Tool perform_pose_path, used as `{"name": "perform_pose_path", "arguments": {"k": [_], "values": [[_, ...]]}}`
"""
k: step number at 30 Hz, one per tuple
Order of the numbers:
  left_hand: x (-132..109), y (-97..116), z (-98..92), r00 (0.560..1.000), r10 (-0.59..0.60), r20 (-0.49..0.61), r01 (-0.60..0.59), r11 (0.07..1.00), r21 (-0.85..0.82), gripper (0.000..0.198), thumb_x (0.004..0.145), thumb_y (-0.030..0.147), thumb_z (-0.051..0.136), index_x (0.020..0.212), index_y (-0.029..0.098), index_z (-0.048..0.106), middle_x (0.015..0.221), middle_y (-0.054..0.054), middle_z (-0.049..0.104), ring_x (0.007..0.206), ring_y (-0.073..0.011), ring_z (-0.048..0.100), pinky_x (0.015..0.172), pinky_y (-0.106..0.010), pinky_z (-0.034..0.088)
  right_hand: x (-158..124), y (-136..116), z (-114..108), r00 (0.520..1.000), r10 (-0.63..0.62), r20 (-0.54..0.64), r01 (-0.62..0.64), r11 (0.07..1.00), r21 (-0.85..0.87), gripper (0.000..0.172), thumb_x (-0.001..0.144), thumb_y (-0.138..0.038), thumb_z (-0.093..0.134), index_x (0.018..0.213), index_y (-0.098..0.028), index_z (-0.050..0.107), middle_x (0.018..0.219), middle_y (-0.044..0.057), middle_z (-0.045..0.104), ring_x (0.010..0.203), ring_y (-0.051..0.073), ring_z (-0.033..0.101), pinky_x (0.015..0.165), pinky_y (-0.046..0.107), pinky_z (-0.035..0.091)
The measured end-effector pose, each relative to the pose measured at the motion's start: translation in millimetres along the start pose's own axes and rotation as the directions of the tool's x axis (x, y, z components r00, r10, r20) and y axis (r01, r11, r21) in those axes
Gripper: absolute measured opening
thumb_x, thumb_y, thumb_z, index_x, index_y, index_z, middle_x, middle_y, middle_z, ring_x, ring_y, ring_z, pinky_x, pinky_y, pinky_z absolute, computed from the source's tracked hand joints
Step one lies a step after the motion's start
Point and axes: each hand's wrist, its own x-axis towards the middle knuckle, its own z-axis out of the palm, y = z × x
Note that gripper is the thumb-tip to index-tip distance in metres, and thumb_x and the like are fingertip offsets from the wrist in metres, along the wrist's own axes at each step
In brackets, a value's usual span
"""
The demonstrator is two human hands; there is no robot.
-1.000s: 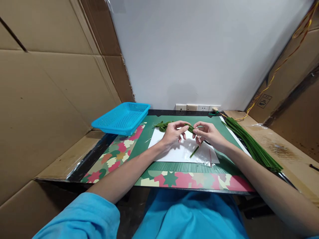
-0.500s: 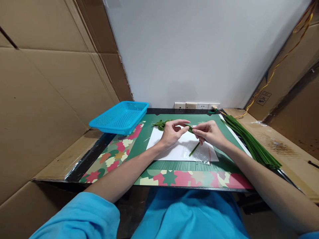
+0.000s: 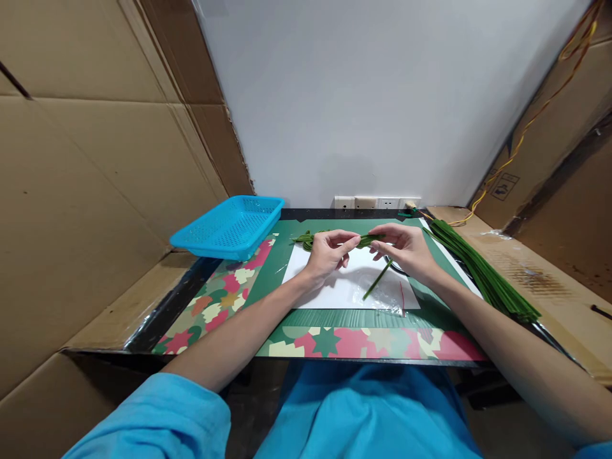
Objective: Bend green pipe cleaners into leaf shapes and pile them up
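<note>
Head: 2 hands (image 3: 329, 254), 1 grn piece (image 3: 367, 240)

Those green stems (image 3: 485, 271) look kinda fuzzy and matt from where I'm standing. Blue basket (image 3: 229, 228) is smooth, shiny plastic. White sheet (image 3: 325, 290) looks like matt paper, and the clear bag (image 3: 389, 298) on it is crinkly, glossy plastic. Brown panel (image 3: 95, 166) is dull cardboard, blue sleeve (image 3: 162, 414) is matt cloth.

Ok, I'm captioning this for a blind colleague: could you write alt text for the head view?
A left hand and a right hand hold a small green piece between them, with a white sheet below. A bundle of long green stems lies to the right; a blue basket stands at the left.
</note>
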Motion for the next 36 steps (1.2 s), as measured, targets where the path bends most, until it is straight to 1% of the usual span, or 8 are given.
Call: {"name": "perform_pose_path", "arguments": {"k": [5,12,16,20,23,27,31,36], "values": [[0.2,-1.1,-0.5,0.999,-0.033,0.031,0.035,0.998,-0.052,0.039,0.074,0.048,0.088,0.092,0.014,0.079,0.059,0.002,0.059,0.044,-0.0055,0.046,0.038,-0.02,0.032,1.3,0.1,-3.2,0.998,0.066,0.008,-0.067,0.994,0.087,0.033,0.079,-0.047,0.086,0.096,-0.02,0.079,0.086,0.007,0.077,0.075,0.021,0.074,0.073,0.04,0.064],[-1.4,-1.3,-0.2,0.993,-0.075,0.09,0.076,0.997,-0.007,0.043,0.073,0.049,0.088,0.098,0.015,0.078,0.074,-0.001,0.067,0.05,-0.0066,0.05,0.042,-0.021,0.035,2.5,3.5,-6.7,0.996,0.094,-0.006,-0.092,0.979,0.18,0.033,0.076,-0.044,0.089,0.098,-0.021,0.078,0.088,0.005,0.076,0.076,0.019,0.072,0.075,0.037,0.063],[-5.7,-0.8,1.7,0.97,-0.134,0.202,0.131,0.991,0.027,0.046,0.074,0.049,0.087,0.102,0.014,0.077,0.083,-0.004,0.07,0.053,-0.0058,0.049,0.046,-0.021,0.037,2.3,0.9,-7.5,0.991,0.133,0.011,-0.133,0.971,0.201,0.035,0.074,-0.043,0.091,0.097,-0.022,0.077,0.079,0.002,0.073,0.065,0.015,0.066,0.067,0.033,0.06],[-8.7,1.4,4.5,0.957,-0.124,0.261,0.119,0.992,0.036,0.047,0.076,0.05,0.086,0.103,0.013,0.077,0.094,-0.007,0.071,0.053,-0.0042,0.047,0.045,-0.02,0.037,2.4,-0.1,-8.9,0.985,0.162,0.051,-0.17,0.957,0.237,0.035,0.073,-0.041,0.091,0.098,-0.02,0.076,0.074,0.001,0.07,0.059,0.014,0.062,0.06,0.029,0.055],[-9.3,2.7,4.6,0.95,-0.126,0.285,0.121,0.992,0.035,0.045,0.075,0.05,0.086,0.097,0.012,0.076,0.092,-0.006,0.07,0.051,-0.0033,0.046,0.044,-0.02,0.036,1.5,0.6,-9.1,0.983,0.165,0.084,-0.181,0.951,0.251,0.036,0.074,-0.039,0.091,0.102,-0.02,0.076,0.069,-0.002,0.066,0.057,0.012,0.059,0.057,0.026,0.051],[-11.2,3.9,3.4,0.9,-0.169,0.403,0.164,0.985,0.049,0.047,0.074,0.051,0.087,0.094,0.01,0.076,0.088,-0.006,0.071,0.048,-0.0033,0.046,0.042,-0.02,0.035,-0.2,0.3,-7.3,0.969,0.197,0.149,-0.23,0.94,0.251,0.039,0.073,-0.038,0.092,0.104,-0.021,0.076,0.069,-0.003,0.064,0.055,0.01,0.057,0.055,0.024,0.048],[-13.2,1.9,4.2,0.896,-0.185,0.404,0.182,0.982,0.048,0.049,0.076,0.053,0.085,0.097,0.01,0.076,0.091,-0.008,0.073,0.05,-0.0061,0.055,0.044,-0.02,0.042,0.5,0.2,-5.4,0.982,0.165,0.092,-0.179,0.968,0.176,0.038,0.075,-0.043,0.09,0.101,-0.019,0.076,0.075,0.0,0.069,0.053,0.011,0.06,0.053,0.026,0.05],[-11.1,-5.1,6.1,0.887,-0.244,0.392,0.294,0.953,-0.071,0.053,0.086,0.061,0.073,0.103,0.01,0.072,0.101,-0.015,0.075,0.053,-0.0122,0.067,0.036,-0.018,0.039,1.4,-1.2,-3.8,0.996,0.086,0.013,-0.087,0.994,0.065,0.039,0.076,-0.046,0.087,0.1,-0.018,0.074,0.076,0.003,0.074,0.052,0.014,0.062,0.05,0.028,0.05]]}}
